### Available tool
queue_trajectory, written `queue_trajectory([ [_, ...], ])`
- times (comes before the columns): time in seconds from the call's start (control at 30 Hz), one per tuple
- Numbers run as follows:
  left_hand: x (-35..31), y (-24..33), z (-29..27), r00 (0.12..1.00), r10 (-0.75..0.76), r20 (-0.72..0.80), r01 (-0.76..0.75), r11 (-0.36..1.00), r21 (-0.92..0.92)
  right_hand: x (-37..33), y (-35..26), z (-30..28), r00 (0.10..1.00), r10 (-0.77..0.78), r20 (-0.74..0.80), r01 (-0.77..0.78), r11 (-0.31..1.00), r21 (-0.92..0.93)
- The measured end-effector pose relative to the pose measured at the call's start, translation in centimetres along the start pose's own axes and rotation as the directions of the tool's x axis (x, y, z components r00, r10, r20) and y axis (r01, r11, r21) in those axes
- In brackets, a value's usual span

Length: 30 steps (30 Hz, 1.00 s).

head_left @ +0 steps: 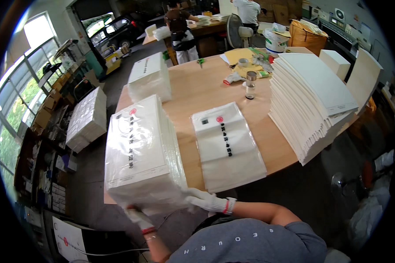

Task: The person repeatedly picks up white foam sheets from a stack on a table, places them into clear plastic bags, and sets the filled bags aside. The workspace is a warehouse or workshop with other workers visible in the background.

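Near stack (138, 175): tall white block in clear plastic, glossy, crinkled along sides; top shows round red mark, dark square, column of black characters. Stands at near left edge of pale wood-grain table (191, 83). Right hand (207, 202), white knit glove, fingers extended, loosely spread, against stack's near right corner. Left hand (139, 218), gloved, at near left side; fingers blurred, grip cannot be told. Flat plastic-covered sheet (239, 164) beside stack; matte white boards (314, 83) piled at right, edges ridged.

Bright windows (28, 90) beside grey floor (88, 168)
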<state>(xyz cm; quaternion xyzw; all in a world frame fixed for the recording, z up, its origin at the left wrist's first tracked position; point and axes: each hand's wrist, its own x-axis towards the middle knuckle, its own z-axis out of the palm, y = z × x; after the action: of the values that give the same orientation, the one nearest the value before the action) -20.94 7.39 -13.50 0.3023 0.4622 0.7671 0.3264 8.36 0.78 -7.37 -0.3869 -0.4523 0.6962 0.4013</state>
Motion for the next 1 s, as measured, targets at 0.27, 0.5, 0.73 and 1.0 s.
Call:
queue_trajectory([
  [0.27, -20.0, -7.8, 16.7, 0.333, -0.197, 0.922, -0.595, 0.715, 0.368, -13.3, 8.5, -10.1, 0.858, 0.231, -0.460, -0.201, 0.973, 0.114],
  [0.5, -18.0, -14.1, 24.4, 0.026, -0.154, 0.988, -0.728, 0.674, 0.124, -15.5, 6.7, -12.3, 0.754, 0.288, -0.591, -0.230, 0.958, 0.172],
  [0.73, -17.2, -12.9, 27.2, 0.029, -0.200, 0.979, -0.629, 0.758, 0.173, -3.4, 5.3, -15.7, 0.705, -0.142, -0.695, 0.247, 0.968, 0.053],
  [1.0, -11.9, -14.2, 31.8, 0.390, -0.508, 0.768, 0.265, 0.861, 0.435, -8.3, 2.2, -20.0, 0.538, -0.627, -0.563, -0.346, 0.444, -0.826],
])
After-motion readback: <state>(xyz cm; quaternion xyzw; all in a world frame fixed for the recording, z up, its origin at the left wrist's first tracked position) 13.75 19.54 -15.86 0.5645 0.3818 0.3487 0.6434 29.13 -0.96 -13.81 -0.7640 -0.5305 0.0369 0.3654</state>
